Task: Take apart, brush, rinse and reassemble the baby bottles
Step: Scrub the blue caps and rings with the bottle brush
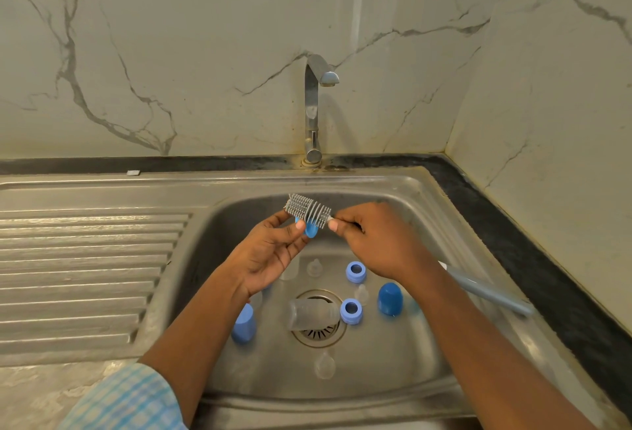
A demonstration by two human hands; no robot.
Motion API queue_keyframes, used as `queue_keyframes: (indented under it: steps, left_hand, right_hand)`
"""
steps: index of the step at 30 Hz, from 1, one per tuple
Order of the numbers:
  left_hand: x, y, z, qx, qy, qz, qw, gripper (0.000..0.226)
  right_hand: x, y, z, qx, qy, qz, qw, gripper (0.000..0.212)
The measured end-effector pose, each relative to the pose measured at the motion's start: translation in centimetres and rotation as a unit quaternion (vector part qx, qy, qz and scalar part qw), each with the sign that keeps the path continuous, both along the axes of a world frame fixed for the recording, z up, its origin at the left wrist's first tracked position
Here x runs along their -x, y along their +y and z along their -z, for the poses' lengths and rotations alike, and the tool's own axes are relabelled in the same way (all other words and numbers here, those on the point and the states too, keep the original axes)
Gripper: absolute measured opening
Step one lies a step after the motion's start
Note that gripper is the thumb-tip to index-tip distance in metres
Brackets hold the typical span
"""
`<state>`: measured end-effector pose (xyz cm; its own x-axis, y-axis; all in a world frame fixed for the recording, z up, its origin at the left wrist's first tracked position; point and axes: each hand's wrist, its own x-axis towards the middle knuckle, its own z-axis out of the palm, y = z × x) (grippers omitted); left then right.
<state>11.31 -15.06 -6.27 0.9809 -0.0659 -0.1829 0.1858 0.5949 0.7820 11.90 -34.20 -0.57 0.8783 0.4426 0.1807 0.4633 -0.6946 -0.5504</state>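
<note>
Over the steel sink (424, 354), my right hand (372, 241) grips the neck of a grey silicone bottle brush (307, 208), whose long handle (485, 289) sticks out behind my wrist. My left hand (273, 248) pinches a small blue bottle part (310, 228) against the bristles. On the sink floor lie two blue collar rings (356, 271) (351, 310), a dark blue cap (390, 298), a lighter blue cap (244, 324), a clear bottle body (309, 315) lying over the drain, and several clear teats (325, 365).
A chrome tap (313, 108) stands behind the sink, with no water running. A ribbed draining board (82, 269) lies to the left. A black counter edge (533, 258) and marble walls close in at the right and back.
</note>
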Motion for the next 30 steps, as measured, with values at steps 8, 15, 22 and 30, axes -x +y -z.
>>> queue_keyframes:
  steps: [8,15,22,30]
  left_hand:
    - [-0.2,-0.6,-0.2,-0.009,0.010,-0.115,0.993,0.071]
    - [-0.1,-0.6,0.2,-0.247,-0.049,-0.184,0.950,0.075]
    - [0.2,-2.2,0.2,-0.279,-0.106,-0.112,0.948,0.083]
    - [0.3,-1.3,0.3,-0.311,-0.121,-0.162,0.929,0.087]
  right_hand:
    - [-0.4,-0.3,0.1,0.027,-0.007,0.033,0.999,0.039]
    - [-0.8,-0.5,0.6,0.024,-0.011,0.042,0.999,0.040]
    - [-1.4,-0.1,1.0,0.091,0.004,0.072,0.993,0.035]
    - [-0.9,-0.1,0.6,0.090,0.023,0.024,0.995,0.035]
